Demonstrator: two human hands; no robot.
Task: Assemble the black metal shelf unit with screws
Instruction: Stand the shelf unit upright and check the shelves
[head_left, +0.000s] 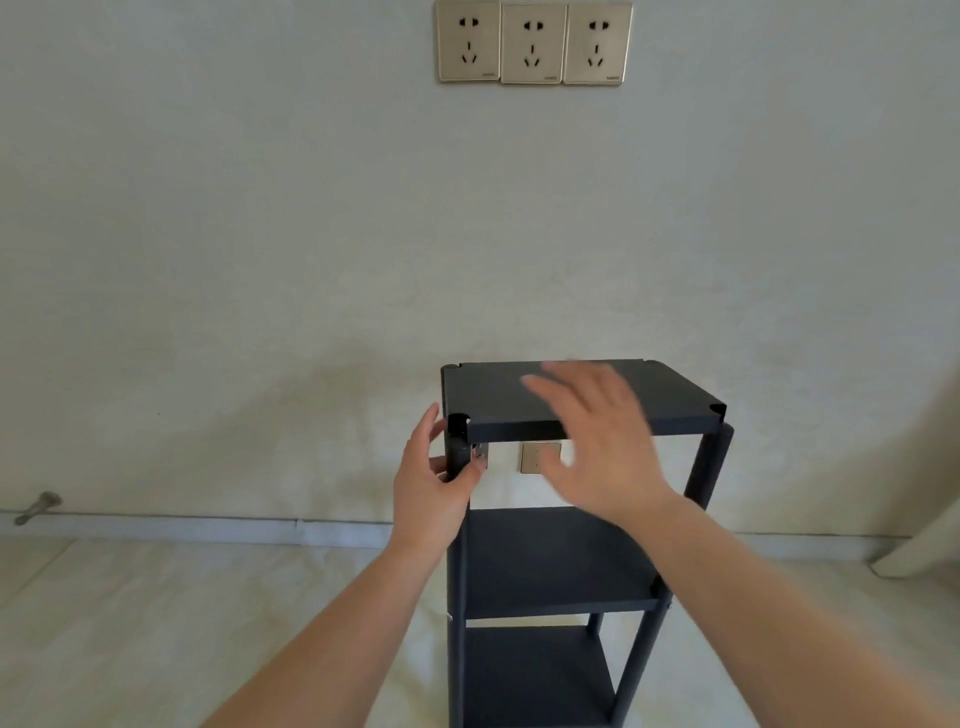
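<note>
The black shelf (550, 561) stood upright on the floor (156, 623) by the wall (260, 234). My left hand (431, 488) wrapped its grip around the front left post (457, 452) just under the top board (519, 400), I think to keep it steady. My right hand (602, 441) hung over the board, blurry, fingers spread, holding nothing. I saw something small and shiny by my left thumb, maybe a screw.

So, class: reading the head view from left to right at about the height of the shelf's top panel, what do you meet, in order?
Metal fitting low on the wall → left hand gripping the front-left post → small wall plate behind the shelf → right hand, open and blurred → front-right post.
</note>
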